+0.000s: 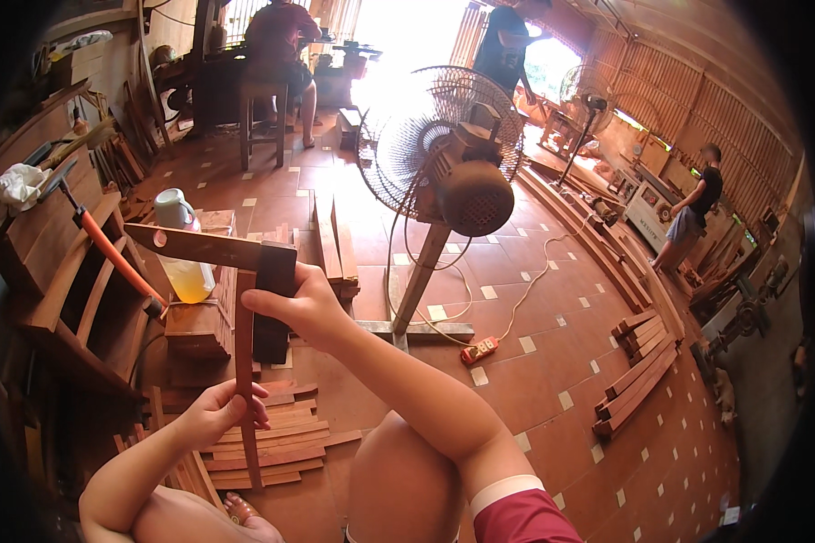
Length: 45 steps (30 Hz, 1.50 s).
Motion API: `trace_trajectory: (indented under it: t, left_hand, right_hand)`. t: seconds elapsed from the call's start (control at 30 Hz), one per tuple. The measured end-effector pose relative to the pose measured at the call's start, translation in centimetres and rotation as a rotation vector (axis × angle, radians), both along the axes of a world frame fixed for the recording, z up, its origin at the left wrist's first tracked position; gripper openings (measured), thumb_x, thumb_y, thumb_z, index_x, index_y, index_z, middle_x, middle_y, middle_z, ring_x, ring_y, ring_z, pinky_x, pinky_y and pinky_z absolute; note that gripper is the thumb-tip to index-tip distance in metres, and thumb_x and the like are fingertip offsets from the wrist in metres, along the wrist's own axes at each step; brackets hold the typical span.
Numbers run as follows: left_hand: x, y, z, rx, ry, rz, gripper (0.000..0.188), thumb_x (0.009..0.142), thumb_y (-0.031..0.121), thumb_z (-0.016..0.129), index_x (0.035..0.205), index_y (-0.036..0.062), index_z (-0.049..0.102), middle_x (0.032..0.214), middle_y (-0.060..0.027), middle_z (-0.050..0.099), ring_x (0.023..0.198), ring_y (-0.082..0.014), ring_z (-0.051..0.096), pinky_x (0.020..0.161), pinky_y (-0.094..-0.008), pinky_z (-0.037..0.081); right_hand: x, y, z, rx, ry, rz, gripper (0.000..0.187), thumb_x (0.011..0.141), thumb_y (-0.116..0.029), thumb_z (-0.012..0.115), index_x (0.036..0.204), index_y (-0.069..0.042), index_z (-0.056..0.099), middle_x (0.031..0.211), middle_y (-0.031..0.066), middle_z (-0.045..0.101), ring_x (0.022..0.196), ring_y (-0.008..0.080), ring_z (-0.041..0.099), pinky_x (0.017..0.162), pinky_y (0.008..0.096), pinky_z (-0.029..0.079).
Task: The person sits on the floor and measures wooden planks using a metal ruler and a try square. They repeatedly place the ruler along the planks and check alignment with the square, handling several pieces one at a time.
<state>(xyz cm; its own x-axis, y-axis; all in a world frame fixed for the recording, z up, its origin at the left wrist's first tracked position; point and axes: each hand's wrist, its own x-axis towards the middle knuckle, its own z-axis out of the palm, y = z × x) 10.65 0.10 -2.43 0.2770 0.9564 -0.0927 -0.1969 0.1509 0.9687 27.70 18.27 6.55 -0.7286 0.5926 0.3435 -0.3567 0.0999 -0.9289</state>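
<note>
Knees and a red sleeve fill the bottom of the view; just above them the left hand (215,412) is wrapped shut around the lower part of a thin wooden strip (244,362), held upright. Right hand (306,303) is clamped on the dark stock of a try square (244,258), fingers curled over it, pressing it against the strip's upper end. Square's blade runs out to the person's left, slightly tilted. Strip sits in mid-air over the floor, not resting on anything I can see.

Below it: loose pile of short wooden slats (263,443) on the tiled floor. Left of the square: plastic jug of yellow liquid (186,262) standing on a stack of boards. Orange-handled hammer (109,249) leans on the wooden frame further left.

Beyond: pedestal fan (448,163) on a wooden cross base, cable running to an orange power strip (480,348). More planks stacked to the right. Other people are at work well apart at the back and far right.

Risks as I read them:
- Strip is held free in one fist, so it can twist and the square stock lifts off the edge, giving a false reading.
- Square is heavy at the stock; a loose right grip would drop it onto the bare foot (240,511) below.
- Jug is close to the blade tip; a swing left could knock it.
</note>
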Motion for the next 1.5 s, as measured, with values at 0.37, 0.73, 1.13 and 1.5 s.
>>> trace_trajectory:
  t: [0.37,0.73,1.13,1.5]
  left_hand:
    - [-0.1,-0.2,0.1,-0.048,-0.006,-0.009,0.049,0.1,0.045,0.052,0.127,0.004,0.051,0.098,-0.0102,0.063,0.094,-0.0222,0.066,0.088,-0.0378,0.053]
    - [-0.5,-0.4,0.2,-0.057,-0.007,0.014,0.053,0.098,0.048,0.056,0.125,0.0031,0.051,0.093,-0.0096,0.063,0.09,-0.0211,0.063,0.087,-0.0409,0.053]
    - [-0.9,-0.2,-0.3,0.089,0.222,0.197,0.034,0.102,0.036,0.057,0.117,0.0058,0.055,0.09,-0.0009,0.06,0.081,-0.0097,0.057,0.078,-0.0288,0.05]
    - [0.2,-0.6,2.0,0.303,0.733,0.536,0.027,0.094,0.026,0.069,0.103,0.0026,0.06,0.073,-0.0061,0.06,0.065,-0.0106,0.052,0.063,-0.0291,0.047]
  right_hand:
    - [-0.3,0.2,-1.0,-0.031,0.0,-0.028,0.035,0.083,-0.021,0.081,0.107,0.001,0.067,0.094,0.0033,0.07,0.083,0.0085,0.063,0.075,0.0256,0.052]
    - [-0.1,0.4,-0.9,0.028,0.0,-0.039,0.037,0.083,-0.022,0.081,0.108,0.002,0.067,0.097,0.0043,0.07,0.085,0.0092,0.064,0.076,0.0261,0.053]
    - [0.0,0.6,-0.7,0.052,-0.033,-0.113,0.034,0.084,-0.022,0.08,0.106,0.001,0.069,0.093,0.0021,0.07,0.082,0.0075,0.062,0.073,0.0253,0.052]
    - [1.0,1.8,-1.4,-0.029,-0.086,-0.102,0.031,0.087,-0.026,0.079,0.102,-0.001,0.069,0.089,-0.0003,0.067,0.079,0.007,0.06,0.07,0.0242,0.05]
